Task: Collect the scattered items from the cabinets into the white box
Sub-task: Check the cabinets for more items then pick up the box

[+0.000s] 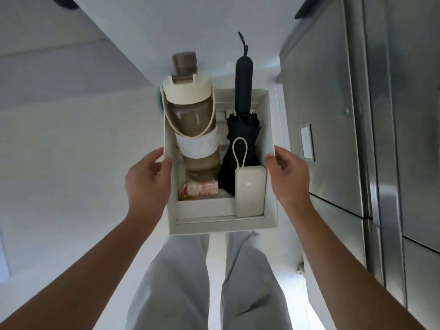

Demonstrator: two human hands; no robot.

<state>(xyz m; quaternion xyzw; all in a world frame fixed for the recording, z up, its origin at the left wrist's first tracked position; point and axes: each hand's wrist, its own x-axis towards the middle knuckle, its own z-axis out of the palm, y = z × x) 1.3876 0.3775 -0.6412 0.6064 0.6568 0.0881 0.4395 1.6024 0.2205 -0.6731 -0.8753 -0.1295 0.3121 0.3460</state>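
Both the left hand (pixel 148 182) and right hand (pixel 289 177) grip the white box (pixel 223 226) (water bottle (pixel 192 120), umbrella (pixel 242 129), power bank (pixel 250 189) inside) beside steel cabinets (pixel 333 115).

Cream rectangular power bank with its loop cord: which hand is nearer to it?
Right. The right hand grips the white box wall beside the power bank; the left hand grips the opposite wall.

Matt white cardboard box (pixel 271 186); smoky translucent plastic bottle (pixel 192 120); dark fabric folding umbrella (pixel 242 132); glossy cream plastic power bank (pixel 250 191); brushed-metal cabinets (pixel 381 139) on the right.
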